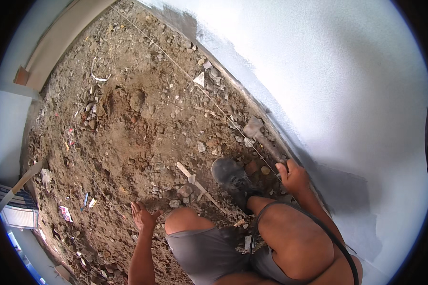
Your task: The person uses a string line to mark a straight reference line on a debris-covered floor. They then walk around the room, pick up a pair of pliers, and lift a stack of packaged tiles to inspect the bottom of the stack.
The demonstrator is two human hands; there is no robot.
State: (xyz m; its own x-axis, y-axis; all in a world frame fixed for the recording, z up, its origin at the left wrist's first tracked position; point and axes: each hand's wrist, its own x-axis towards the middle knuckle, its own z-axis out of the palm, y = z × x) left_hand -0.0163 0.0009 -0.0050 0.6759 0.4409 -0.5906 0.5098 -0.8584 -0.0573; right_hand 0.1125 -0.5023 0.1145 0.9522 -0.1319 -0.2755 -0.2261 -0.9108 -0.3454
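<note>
My right hand (294, 176) is wrapped round the handle of a hammer (272, 149), close to the foot of the wall. The hammer's blocky grey head points away from me, over stones beside a taut string (205, 93); its outline is slightly blurred. My left hand (144, 216) is held out over the dirt by my left knee, thumb apart from the fingers, with nothing in it. Between the two hands, a thin wooden stick (202, 187) lies on the soil, with a stone against its middle. My dark shoe (231, 175) rests to the left of the hammer.
Rough soil with stones and rubble (123, 137) covers the ground. A white and grey wall (318, 80) rises along the right. On the left are a slanting wooden board (24, 183) and a printed packet (65, 213). A beam (64, 40) runs along the far left.
</note>
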